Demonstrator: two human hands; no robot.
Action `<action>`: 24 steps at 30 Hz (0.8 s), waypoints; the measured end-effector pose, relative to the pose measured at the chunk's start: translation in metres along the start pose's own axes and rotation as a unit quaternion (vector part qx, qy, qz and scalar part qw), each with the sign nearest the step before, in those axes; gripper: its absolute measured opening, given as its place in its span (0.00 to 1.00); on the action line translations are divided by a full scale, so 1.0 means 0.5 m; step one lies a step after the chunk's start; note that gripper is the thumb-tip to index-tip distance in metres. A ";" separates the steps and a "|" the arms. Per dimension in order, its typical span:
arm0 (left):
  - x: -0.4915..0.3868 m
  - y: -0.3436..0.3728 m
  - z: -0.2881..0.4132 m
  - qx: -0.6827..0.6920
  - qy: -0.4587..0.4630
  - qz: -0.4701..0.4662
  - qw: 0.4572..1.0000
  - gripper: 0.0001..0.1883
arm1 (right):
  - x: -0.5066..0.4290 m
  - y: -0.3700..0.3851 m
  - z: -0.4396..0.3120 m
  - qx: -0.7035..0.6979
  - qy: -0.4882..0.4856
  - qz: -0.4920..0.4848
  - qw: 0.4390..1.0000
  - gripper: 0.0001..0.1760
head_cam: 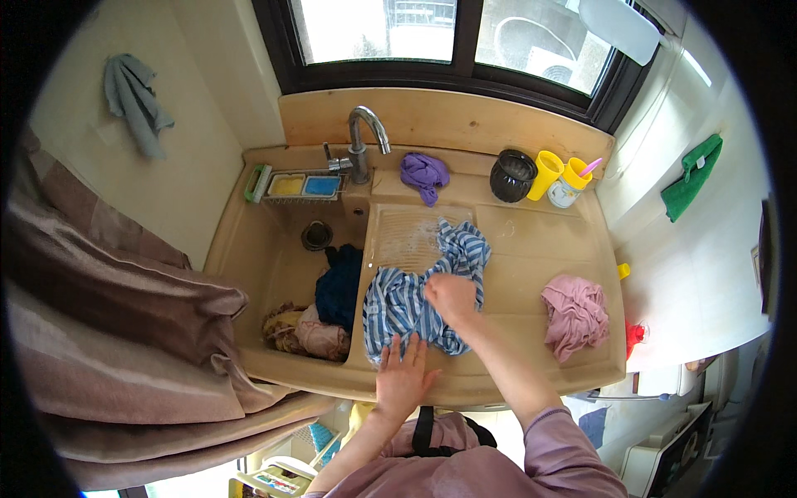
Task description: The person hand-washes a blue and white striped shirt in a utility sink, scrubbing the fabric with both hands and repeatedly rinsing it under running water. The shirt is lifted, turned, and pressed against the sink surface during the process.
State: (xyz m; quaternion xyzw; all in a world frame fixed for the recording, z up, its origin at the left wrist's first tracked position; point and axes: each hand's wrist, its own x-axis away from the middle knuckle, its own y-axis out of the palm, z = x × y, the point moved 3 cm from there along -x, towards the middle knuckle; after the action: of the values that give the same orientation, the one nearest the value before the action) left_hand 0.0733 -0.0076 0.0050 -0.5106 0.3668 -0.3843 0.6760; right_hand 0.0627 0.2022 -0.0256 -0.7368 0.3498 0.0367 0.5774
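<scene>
A blue-and-white striped garment [398, 299] lies bunched over the ribbed washboard area [405, 239] of a tan laundry sink, with suds on the ribs. My right hand [451, 297] is closed in a fist on the middle of the garment, gripping the cloth. Its far part is twisted up beyond the fist. My left hand [403, 373] presses flat on the garment's near edge by the sink's front rim, fingers spread. In the basin [283, 261] to the left lie a dark blue cloth [341, 286], a pale pink cloth [320, 333] and a yellowish patterned cloth [283, 324].
A chrome faucet [359, 146] rises at the back beside a rack with soap dishes [305, 185]. Behind the washboard sits a purple cloth [424, 174]. A black pot [513, 175] and yellow cups [547, 174] stand back right; a pink cloth [576, 314] lies right. Curtains [124, 324] hang left.
</scene>
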 end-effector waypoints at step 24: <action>-0.200 -0.164 -0.248 0.502 -0.168 0.145 0.836 0.06 | -0.197 -0.290 0.141 -0.124 -0.009 -0.071 0.990 0.10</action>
State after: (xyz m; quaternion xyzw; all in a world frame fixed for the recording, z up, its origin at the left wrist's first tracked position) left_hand -0.0923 0.0161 0.0690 -0.0993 0.0740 -0.3219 0.9387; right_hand 0.0938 0.3233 0.1158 -0.8252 0.2845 0.0454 0.4859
